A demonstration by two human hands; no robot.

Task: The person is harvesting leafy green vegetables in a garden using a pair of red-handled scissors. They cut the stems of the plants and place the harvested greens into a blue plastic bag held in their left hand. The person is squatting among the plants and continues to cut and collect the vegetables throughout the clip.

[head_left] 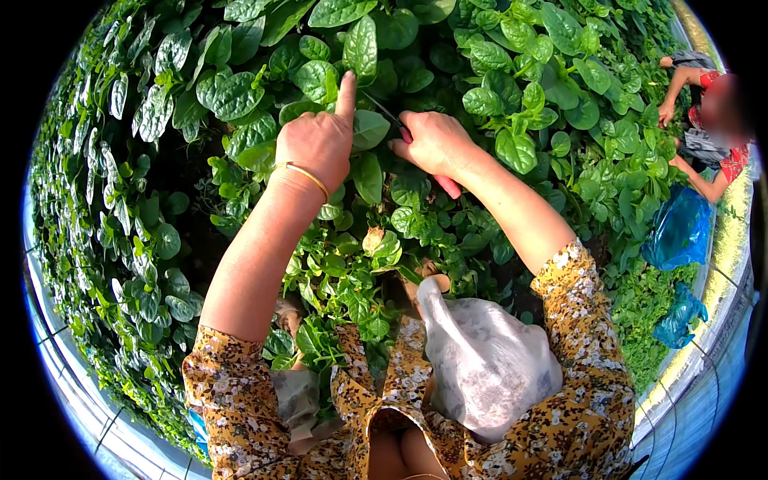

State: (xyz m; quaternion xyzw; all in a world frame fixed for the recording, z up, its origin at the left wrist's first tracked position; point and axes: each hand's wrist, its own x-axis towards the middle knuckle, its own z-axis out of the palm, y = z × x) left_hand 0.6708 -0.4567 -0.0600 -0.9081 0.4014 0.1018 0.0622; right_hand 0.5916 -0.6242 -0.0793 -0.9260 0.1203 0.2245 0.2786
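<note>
My left hand (318, 141), with a gold-coloured bangle (303, 175) at the wrist, reaches into leafy green plants. Its index finger points away from me and touches or nearly touches an upright crinkled leaf (361, 49); the other fingers are curled, and whether they hold a stem is hidden. To its right, my right hand (433, 143) grips a knife by its red handle (447, 186). The thin knife blade (381, 108) points up and left towards my left fingertip, among the leaves. A broad leaf (369, 129) lies between the two hands.
Dense plants surround both hands. Low shoots (360, 300) grow close before my body. A whitish translucent bag (489, 360) rests by my lap. At the far right, another person (714, 114) crouches at the bed's edge, near a blue plastic bag (678, 231) and a smaller one (681, 318).
</note>
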